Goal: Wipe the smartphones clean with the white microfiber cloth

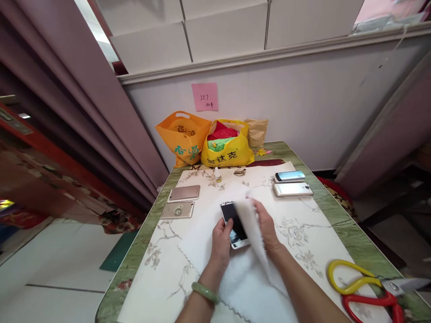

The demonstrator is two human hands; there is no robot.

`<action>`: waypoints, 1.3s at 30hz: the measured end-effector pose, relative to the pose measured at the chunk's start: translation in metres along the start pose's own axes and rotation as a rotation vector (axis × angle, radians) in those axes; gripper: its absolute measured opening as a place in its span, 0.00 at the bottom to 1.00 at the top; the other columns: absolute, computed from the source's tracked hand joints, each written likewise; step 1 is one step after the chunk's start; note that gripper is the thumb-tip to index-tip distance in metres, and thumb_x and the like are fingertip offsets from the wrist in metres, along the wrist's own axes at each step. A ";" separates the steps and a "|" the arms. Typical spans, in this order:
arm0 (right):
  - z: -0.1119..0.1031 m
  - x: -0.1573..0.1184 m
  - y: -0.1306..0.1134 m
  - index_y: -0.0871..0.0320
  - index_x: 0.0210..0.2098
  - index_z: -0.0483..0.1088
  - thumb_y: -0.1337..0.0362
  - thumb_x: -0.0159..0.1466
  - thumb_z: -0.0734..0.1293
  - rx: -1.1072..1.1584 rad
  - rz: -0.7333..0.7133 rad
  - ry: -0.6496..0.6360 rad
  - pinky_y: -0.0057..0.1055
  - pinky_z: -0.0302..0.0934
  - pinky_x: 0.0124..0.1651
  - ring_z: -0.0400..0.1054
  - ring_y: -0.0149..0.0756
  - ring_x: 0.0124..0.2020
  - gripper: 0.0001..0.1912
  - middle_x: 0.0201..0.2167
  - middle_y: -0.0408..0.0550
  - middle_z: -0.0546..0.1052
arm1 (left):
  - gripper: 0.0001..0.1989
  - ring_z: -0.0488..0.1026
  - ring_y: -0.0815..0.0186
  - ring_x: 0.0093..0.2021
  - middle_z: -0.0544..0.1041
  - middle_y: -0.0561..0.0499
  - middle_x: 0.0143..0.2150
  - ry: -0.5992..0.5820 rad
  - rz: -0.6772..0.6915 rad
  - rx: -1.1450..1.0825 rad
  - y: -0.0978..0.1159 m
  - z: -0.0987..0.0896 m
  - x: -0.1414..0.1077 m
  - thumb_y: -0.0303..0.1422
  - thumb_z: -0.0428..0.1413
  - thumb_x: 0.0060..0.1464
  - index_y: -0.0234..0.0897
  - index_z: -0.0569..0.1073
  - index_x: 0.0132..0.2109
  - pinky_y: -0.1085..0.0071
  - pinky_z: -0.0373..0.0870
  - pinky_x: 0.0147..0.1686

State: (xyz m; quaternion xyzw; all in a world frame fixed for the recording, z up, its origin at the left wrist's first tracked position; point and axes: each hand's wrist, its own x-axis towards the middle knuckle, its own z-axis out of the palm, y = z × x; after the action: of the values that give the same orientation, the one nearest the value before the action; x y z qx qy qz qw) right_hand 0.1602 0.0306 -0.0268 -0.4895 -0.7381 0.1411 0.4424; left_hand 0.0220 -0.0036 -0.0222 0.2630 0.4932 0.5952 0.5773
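Note:
My left hand [221, 240] grips a white smartphone [233, 219] by its left edge, thumb on the dark screen. The phone lies over a white sheet of soft wrapping material [202, 233] on the table. With my right hand [266, 224] I hold a raised flap of that sheet, folded over the right part of the phone. The flap is slightly blurred and hides some of the screen and my right fingertips. A green bangle [205, 292] circles my left wrist.
Two phones [177, 210] lie at the left, more phones [292, 189] at the right. Yellow-and-red scissors [380, 287] rest at the right front. An orange bag [185, 139], a yellow bag [229, 154], a brown pouch [257, 132] and a small bottle [217, 175] are toward the back.

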 end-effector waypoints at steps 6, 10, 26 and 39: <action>-0.006 0.001 -0.002 0.55 0.53 0.69 0.60 0.63 0.66 0.011 -0.119 0.152 0.43 0.60 0.56 0.66 0.44 0.54 0.18 0.52 0.53 0.73 | 0.18 0.76 0.60 0.36 0.81 0.43 0.38 -0.010 0.016 -0.058 0.001 0.000 -0.002 0.34 0.64 0.41 0.32 0.78 0.42 0.65 0.71 0.37; -0.011 -0.001 -0.023 0.55 0.44 0.71 0.61 0.64 0.65 0.084 -0.061 0.150 0.32 0.66 0.41 0.71 0.36 0.35 0.10 0.37 0.48 0.76 | 0.17 0.76 0.59 0.36 0.81 0.43 0.37 0.002 0.025 -0.068 0.006 -0.001 -0.005 0.33 0.62 0.42 0.31 0.78 0.42 0.65 0.71 0.37; -0.036 -0.004 -0.045 0.51 0.44 0.70 0.54 0.59 0.65 0.030 0.409 -0.201 0.30 0.61 0.34 0.69 0.35 0.32 0.15 0.39 0.44 0.76 | 0.18 0.77 0.60 0.38 0.81 0.47 0.37 -0.152 -0.051 -0.188 0.004 -0.016 0.003 0.35 0.62 0.45 0.34 0.77 0.45 0.66 0.70 0.41; -0.012 -0.012 -0.038 0.58 0.33 0.71 0.48 0.56 0.67 0.517 0.749 -0.048 0.28 0.59 0.26 0.67 0.34 0.24 0.19 0.24 0.43 0.75 | 0.24 0.61 0.56 0.63 0.68 0.43 0.62 -0.355 0.442 0.681 0.018 -0.043 -0.009 0.44 0.46 0.61 0.39 0.67 0.60 0.57 0.51 0.63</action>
State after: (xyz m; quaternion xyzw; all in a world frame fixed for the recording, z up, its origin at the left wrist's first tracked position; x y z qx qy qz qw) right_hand 0.1483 -0.0008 -0.0022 -0.5927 -0.4607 0.4824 0.4514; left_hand -0.0215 -0.0216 -0.0199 0.6354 0.4864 0.4537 0.3922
